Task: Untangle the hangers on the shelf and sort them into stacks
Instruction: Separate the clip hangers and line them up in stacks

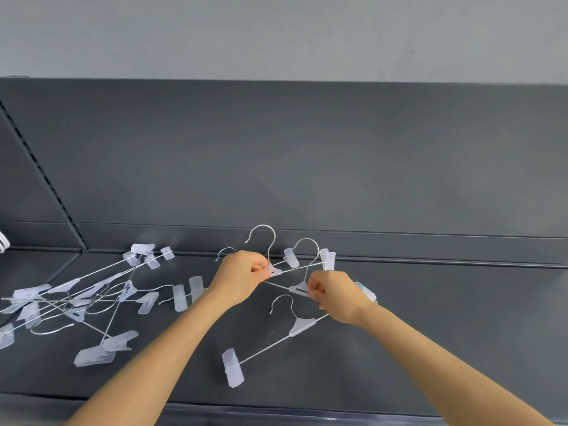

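The dark grey metal shelf is carrying every hanger in view. Above its middle, the left hand is pinching with curled fingers the frosted plastic hub of a silver wire clip hanger, whose hook is standing upright against the dark grey back panel. Just beside it, the right hand is gripping the hub of a second wire clip hanger between thumb and fingertips. The two hangers' bars are crossing between the hands. A third wire clip hanger is lying flat on the shelf in front of the hands, its bar running under the right wrist and one translucent clip pointing toward the front edge. Well to the left, a tangled pile of the same hangers is lying on the shelf, wires crossing and clips splaying outward.
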`<state>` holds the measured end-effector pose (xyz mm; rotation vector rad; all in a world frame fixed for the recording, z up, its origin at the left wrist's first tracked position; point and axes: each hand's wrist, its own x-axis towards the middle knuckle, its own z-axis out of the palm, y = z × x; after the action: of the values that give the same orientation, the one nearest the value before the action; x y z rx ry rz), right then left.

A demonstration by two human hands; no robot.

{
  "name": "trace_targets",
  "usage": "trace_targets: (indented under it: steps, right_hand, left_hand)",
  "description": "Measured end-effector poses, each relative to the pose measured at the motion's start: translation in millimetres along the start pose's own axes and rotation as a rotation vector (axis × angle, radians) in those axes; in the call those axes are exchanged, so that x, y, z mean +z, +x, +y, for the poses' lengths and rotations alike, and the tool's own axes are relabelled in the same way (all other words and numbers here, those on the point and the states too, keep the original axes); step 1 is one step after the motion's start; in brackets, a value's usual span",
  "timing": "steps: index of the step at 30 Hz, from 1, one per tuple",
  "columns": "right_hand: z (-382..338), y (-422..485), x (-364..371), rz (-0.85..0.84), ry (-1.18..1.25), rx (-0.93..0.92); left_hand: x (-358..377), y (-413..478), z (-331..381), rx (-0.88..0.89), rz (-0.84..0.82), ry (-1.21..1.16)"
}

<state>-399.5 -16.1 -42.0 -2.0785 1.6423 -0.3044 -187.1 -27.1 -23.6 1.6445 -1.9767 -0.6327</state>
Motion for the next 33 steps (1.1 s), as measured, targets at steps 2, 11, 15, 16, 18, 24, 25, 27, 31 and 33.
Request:
trace_targets:
  steps: [2, 11, 15, 16, 18, 24, 25, 27, 31, 33]
  right_hand:
    - [-2, 1, -6, 0.038, 0.022, -0.016]
    - [17, -9, -13, -0.082, -0.038, -0.004]
    - [26, -16, -15, -0.147, -0.118, -0.041]
    - [28, -15, -15, -0.129, -0.122, -0.039]
    - [31, -14, -16, -0.087, -0.112, -0.038]
    - [27, -18, -19, -0.057, -0.017, -0.106]
    - [25, -19, -19, -0.06, -0.024, -0.121]
    - [23, -19, -16, -0.056, -0.052, -0.141]
    - [23, -19, -9, -0.052, -0.053, -0.127]
    - [27, -18, -5, -0.051, -0.057, -0.121]
  left_hand:
    - [-6, 3, 7, -0.002, -0.013, 0.008]
    - [-28, 10, 16, -0.006, 0.028, 0.065]
    - [-26, 8, 16, -0.021, -0.012, 0.011]
    - [-24, 8, 16, -0.035, -0.037, -0.034]
    - [-20, 8, 14, -0.071, -0.097, -0.158]
    - [-9, 9, 23, -0.117, -0.327, -0.339]
    - [-7, 9, 26, -0.114, -0.343, -0.346]
    - [-2, 9, 32, -0.104, -0.369, -0.366]
    - [4, 8, 42, -0.109, -0.395, -0.411]
    - [5, 8, 44, -0.12, -0.388, -0.426]
